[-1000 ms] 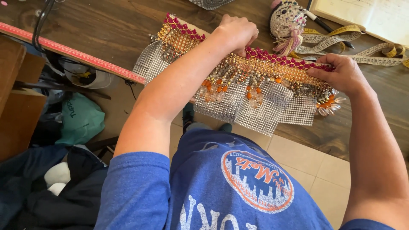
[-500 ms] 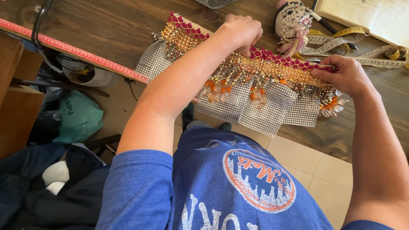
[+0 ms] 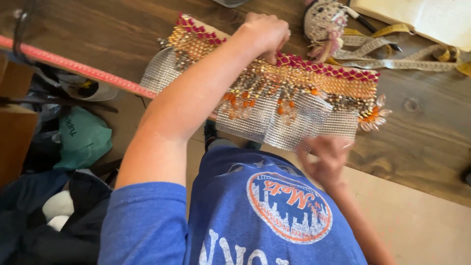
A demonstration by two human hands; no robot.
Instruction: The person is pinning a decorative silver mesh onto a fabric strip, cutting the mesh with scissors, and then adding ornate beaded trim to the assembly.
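Note:
A beaded trim [image 3: 314,81] with red, gold and orange beads lies on silver mesh [image 3: 289,127] across the wooden table [image 3: 98,29]. The mesh hangs over the table's near edge. My left hand [image 3: 267,33] reaches over the piece and pinches its red upper border, fingers closed on it. My right hand [image 3: 327,158] is off the piece, just below the mesh's lower edge and above my blue shirt. It is blurred with the fingers curled; whether it holds anything is unclear.
A round beaded ornament [image 3: 324,22], loose gold lace ribbon [image 3: 392,51] and an open book [image 3: 431,17] lie at the table's far right. A red tape [image 3: 73,68] runs along the left table edge. A green bag [image 3: 81,137] and dark clothes sit on the floor at left.
My right hand has let go of the trim's right end and pulled back toward my body. My left hand stays pinched on the upper border.

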